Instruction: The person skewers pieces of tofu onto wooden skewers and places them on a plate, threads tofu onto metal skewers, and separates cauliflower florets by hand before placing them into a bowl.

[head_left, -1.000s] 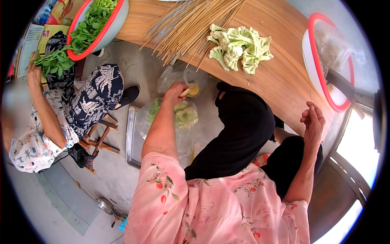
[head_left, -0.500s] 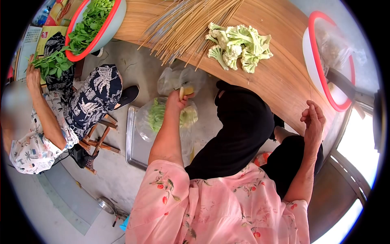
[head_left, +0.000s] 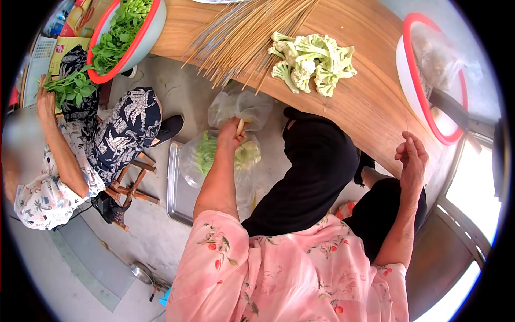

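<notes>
My left hand (head_left: 229, 133) is closed round a small pale yellow piece (head_left: 240, 127), too small to name surely. It hovers low over clear plastic bags: an upper bag (head_left: 222, 107) and a lower bag (head_left: 185, 166) with leafy green vegetables (head_left: 205, 153) inside. At the right, beside the table edge, my right hand (head_left: 414, 158) pinches a thin skewer (head_left: 407, 115) that points upward. On the wooden table (head_left: 370, 115) lies a heap of cauliflower florets (head_left: 314, 61), with a spread bundle of skewers (head_left: 241, 40) to its left.
A red-rimmed bowl (head_left: 405, 70) at the right holds a plastic bag and a cleaver (head_left: 449, 106). Another red-rimmed bowl (head_left: 147, 51) of greens stands at upper left. A seated co-worker (head_left: 72, 161) holds leafy stems. A metal tray (head_left: 179, 201) lies on the floor.
My left hand has drawn back slightly toward me and left, still with the pale piece. An orange-yellow patch beside it no longer shows clearly. My right hand has hardly moved.
</notes>
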Demonstrator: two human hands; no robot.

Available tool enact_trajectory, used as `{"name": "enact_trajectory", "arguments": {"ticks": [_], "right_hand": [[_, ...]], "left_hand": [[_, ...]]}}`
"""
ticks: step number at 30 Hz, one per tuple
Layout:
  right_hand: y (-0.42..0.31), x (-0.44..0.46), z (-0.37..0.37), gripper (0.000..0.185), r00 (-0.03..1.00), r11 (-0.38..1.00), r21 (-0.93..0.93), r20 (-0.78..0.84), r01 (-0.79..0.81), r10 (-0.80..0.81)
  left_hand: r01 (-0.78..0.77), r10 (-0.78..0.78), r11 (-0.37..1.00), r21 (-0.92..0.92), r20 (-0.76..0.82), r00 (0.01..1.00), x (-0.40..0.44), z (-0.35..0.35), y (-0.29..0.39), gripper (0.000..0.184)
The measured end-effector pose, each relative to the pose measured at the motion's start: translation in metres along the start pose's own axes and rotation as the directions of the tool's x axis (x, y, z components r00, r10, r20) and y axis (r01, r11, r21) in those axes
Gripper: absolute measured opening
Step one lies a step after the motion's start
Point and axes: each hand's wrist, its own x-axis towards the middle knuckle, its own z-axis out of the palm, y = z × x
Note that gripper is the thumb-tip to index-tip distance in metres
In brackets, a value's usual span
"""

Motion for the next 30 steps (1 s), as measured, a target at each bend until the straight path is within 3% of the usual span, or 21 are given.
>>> {"name": "enact_trajectory", "arguments": {"ticks": [4,6,8,10,13,15,17,19,21,23,25,26,30], "right_hand": [[-0.002,-0.002,-0.001,0.027,1.000,1.000,0.001,-0.012,0.008,-0.008],[0.001,-0.004,-0.002,0.027,0.999,0.999,0.033,0.015,0.041,-0.042],[0.000,-0.005,-0.002,0.025,0.996,0.994,0.074,0.038,0.074,-0.077],[0.000,-0.008,-0.002,0.022,0.991,0.990,0.096,0.069,0.106,-0.113],[-0.003,-0.017,-0.003,0.019,0.986,0.969,0.210,0.079,0.129,-0.148],[-0.002,-0.022,-0.006,0.017,0.983,0.950,0.284,0.090,0.130,-0.162],[0.000,-0.026,-0.011,0.013,0.976,0.928,0.343,0.103,0.148,-0.193],[0.005,-0.034,-0.018,0.012,0.980,0.919,0.383,0.123,0.100,-0.157],[0.002,-0.051,-0.019,0.012,0.983,0.900,0.427,0.115,0.083,-0.145],[0.002,-0.070,-0.019,0.013,0.985,0.880,0.470,0.112,0.065,-0.132],[0.004,-0.089,-0.023,0.015,0.975,0.915,0.401,0.181,0.044,-0.126],[-0.006,-0.106,-0.022,0.016,0.981,0.926,0.377,0.184,-0.014,-0.061],[0.011,-0.145,-0.016,0.020,0.953,0.959,0.261,0.244,0.115,-0.181]], "left_hand": [[-0.042,0.043,0.994,0.101,-0.006,0.999,0.007,-0.015,-0.012,0.022],[-0.058,0.057,0.998,-0.037,-0.014,0.998,0.009,-0.031,-0.018,0.026],[-0.061,0.073,0.988,-0.142,0.078,0.994,-0.008,-0.039,-0.015,0.027],[-0.197,0.234,0.936,-0.291,0.098,0.967,-0.022,-0.035,-0.016,0.023],[-0.233,0.313,0.921,-0.313,0.237,0.920,-0.054,-0.033,-0.004,0.020],[-0.258,0.355,0.912,-0.319,0.300,0.885,-0.086,-0.006,0.012,0.023],[-0.417,0.497,0.854,-0.312,0.251,0.830,-0.122,0.017,0.024,0.033],[-0.467,0.545,0.830,-0.303,0.270,0.794,-0.166,0.052,0.040,0.037],[-0.514,0.590,0.807,-0.290,0.369,0.718,-0.199,0.086,0.051,0.037],[-0.452,0.561,0.827,-0.334,0.534,0.632,-0.222,0.116,0.057,0.035],[-0.358,0.541,0.841,-0.405,0.612,0.577,-0.244,0.150,0.053,0.030],[-0.383,0.520,0.852,-0.356,0.659,0.544,-0.255,0.167,0.051,0.029],[-0.523,0.536,0.808,-0.270,0.705,0.464,-0.277,0.209,0.028,0.025]]}}
